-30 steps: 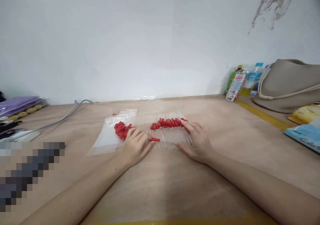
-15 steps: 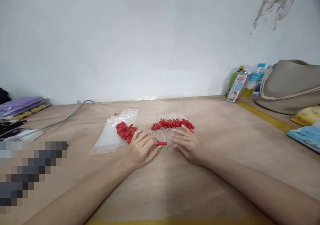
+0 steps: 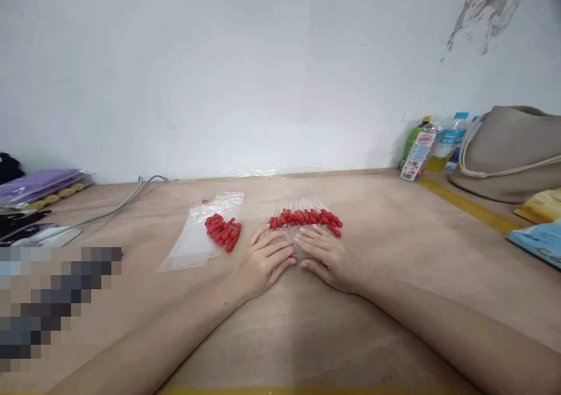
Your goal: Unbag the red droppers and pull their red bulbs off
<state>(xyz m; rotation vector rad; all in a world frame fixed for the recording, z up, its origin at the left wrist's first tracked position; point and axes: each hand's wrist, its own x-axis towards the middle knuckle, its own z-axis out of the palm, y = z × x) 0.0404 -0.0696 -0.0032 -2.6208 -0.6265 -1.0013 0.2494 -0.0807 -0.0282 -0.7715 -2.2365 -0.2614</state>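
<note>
With left fingers (image 3: 276,246) pinching a bulb (image 3: 291,256) and right fingers (image 3: 316,246) over tubes (image 3: 288,232), cannot tell if gripping; likely light, slick, brittle, best held by the soft bulb.

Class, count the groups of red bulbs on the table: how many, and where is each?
2. One pile lies partly on the clear bags; one row lies just beyond the right hand. A red piece shows at the left hand, so more may be hidden.

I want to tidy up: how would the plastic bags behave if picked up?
The plastic bags look thin and lie flat, so they're probably light and floppy. The red bulbs on top look rounded and loose, so they'd likely slide or roll off.
</note>
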